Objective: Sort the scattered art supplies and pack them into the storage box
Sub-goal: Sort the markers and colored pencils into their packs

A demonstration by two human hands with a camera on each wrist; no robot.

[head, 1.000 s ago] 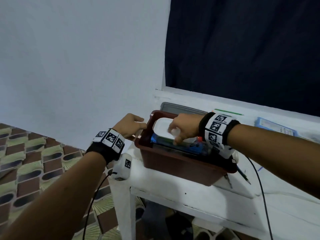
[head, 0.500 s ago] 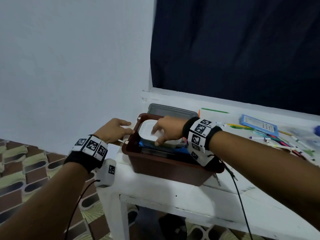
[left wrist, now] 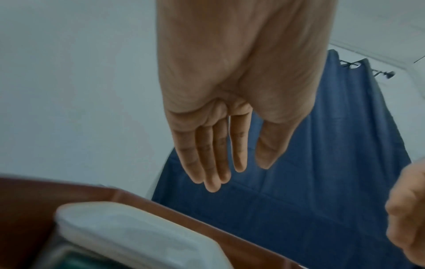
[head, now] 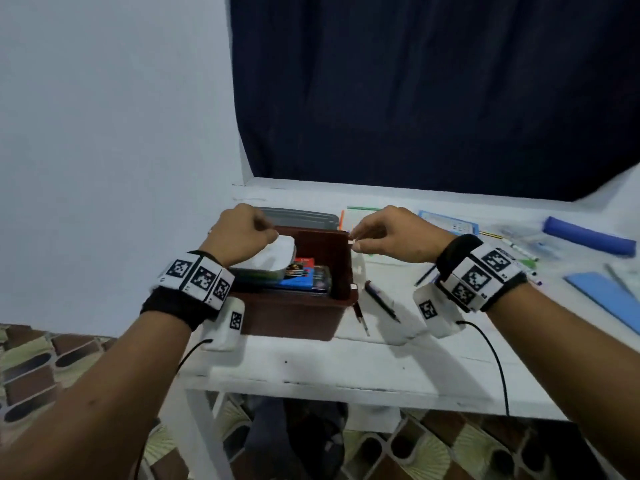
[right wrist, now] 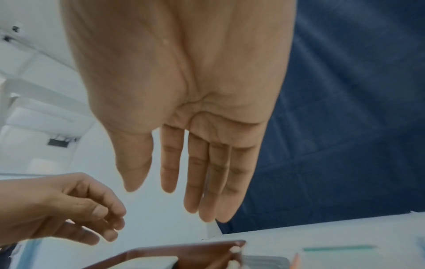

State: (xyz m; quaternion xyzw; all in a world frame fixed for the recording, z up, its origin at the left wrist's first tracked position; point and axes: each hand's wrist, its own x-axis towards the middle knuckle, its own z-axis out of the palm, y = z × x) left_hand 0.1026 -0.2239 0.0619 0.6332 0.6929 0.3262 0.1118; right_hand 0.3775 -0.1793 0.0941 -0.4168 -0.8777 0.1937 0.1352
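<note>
Both hands have lifted clear of the brown plastic storage box (head: 294, 310) on the white tabletop (head: 346, 362): the left hand (head: 242, 233) now hovers above its left rim, the right hand (head: 391, 233) just off its far right corner, fingers relaxed and holding nothing. The white rounded lidded container (head: 273, 254) sits packed inside; pens and a blue tube (head: 588, 235) right of the box still await sorting. Lower contents are hidden.
</note>
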